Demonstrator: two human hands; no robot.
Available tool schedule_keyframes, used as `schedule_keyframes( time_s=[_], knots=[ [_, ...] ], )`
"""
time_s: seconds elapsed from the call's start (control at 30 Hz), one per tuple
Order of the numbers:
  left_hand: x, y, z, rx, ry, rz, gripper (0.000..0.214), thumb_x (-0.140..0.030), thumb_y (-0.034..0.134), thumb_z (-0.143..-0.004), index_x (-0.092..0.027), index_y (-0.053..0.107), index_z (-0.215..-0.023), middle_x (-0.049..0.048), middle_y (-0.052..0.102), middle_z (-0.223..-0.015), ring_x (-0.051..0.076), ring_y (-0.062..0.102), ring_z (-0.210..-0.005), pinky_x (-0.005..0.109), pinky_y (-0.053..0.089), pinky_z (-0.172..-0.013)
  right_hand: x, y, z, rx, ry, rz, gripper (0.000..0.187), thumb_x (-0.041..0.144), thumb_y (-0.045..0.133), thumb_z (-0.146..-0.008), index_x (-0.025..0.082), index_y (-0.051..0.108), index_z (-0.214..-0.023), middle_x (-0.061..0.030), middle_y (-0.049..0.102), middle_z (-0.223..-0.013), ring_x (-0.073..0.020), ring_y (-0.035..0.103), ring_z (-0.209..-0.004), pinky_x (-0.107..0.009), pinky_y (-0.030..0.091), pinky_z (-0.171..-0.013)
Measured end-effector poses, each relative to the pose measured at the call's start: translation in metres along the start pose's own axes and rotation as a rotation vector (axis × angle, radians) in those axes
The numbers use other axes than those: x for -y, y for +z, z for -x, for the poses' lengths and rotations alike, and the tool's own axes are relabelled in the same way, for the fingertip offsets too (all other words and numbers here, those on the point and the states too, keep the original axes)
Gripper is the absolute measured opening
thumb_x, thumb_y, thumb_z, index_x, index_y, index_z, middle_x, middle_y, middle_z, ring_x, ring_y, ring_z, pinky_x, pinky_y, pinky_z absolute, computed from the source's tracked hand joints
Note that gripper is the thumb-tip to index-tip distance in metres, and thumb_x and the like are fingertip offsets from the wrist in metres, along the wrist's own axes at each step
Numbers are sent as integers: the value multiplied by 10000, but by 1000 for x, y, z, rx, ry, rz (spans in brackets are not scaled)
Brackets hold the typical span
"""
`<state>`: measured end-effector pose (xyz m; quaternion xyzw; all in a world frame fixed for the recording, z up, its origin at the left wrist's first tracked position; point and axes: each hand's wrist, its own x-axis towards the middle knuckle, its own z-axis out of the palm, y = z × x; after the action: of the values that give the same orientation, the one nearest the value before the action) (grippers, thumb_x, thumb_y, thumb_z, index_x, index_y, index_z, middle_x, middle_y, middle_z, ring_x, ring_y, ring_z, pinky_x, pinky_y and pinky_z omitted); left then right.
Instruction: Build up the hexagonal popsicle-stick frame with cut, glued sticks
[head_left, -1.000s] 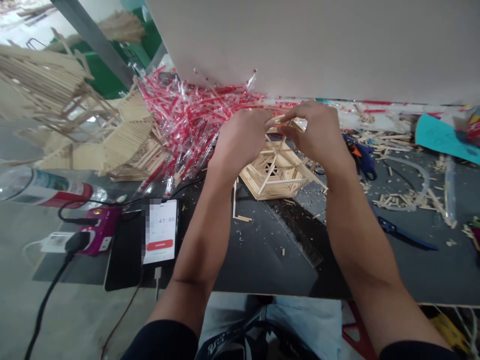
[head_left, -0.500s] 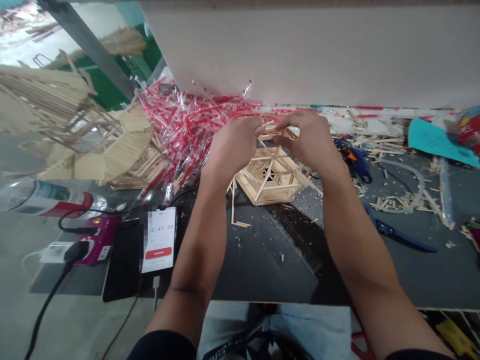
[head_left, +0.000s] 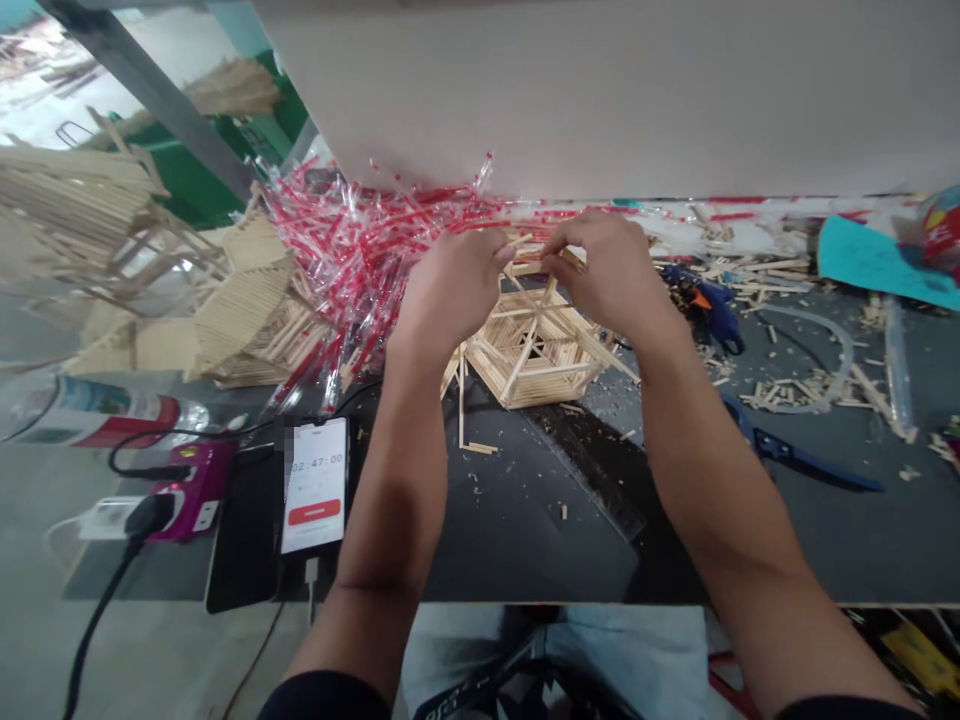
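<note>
A hexagonal lattice of pale wooden sticks (head_left: 551, 388) sits on the dark table, layered in rings with spokes meeting above its middle. At its far left side my left hand (head_left: 456, 290) is closed, with a thin wooden stick (head_left: 519, 240) poking out past its fingertips. My right hand (head_left: 600, 265) pinches the upper end of another slim stick at the far side of the lattice, between thumb and forefinger. The back of the left hand hides most of its grip. Under the lattice's near side lies a dark ruler (head_left: 592, 480).
Red-and-clear plastic wrappers (head_left: 352, 250) are heaped behind on the left, beside finished stick pieces (head_left: 247, 310). A phone (head_left: 315, 485), a purple power strip (head_left: 191, 485) and a bottle (head_left: 112, 410) lie left. Right are a blue glue gun (head_left: 712, 310), blue-handled cutters (head_left: 810, 460) and stick scraps.
My right thumb and forefinger have drawn closer together on the stick. The view has shifted slightly, and the lattice stays in place on the table.
</note>
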<state>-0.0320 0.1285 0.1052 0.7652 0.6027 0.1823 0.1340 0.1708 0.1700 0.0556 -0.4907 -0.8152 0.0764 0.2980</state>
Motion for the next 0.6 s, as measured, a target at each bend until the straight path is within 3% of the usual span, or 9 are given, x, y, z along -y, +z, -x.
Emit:
schedule_keyframes(
  time_s=[0.3, 0.6],
  knots=[
    [4, 3, -3, -18, 18, 35, 314, -373, 488, -1085, -295, 728, -900, 54, 771, -828, 287, 728, -956, 385, 531, -850, 4, -2, -4, 46, 16, 10, 177, 155, 654, -945, 301, 741, -895, -92, 806, -1059, -324, 723, -1095, -513, 528, -1052],
    [-2, -1, 0, 0, 12, -30, 333, -347, 454, -1080, -279, 705, -873, 72, 763, -855, 282, 713, -878, 416, 511, -892, 0, 3, -2, 9, 8, -9, 139, 223, 671, -940, 321, 767, -921, -77, 832, -1072, -335, 731, -1089, -531, 545, -1044]
  ],
)
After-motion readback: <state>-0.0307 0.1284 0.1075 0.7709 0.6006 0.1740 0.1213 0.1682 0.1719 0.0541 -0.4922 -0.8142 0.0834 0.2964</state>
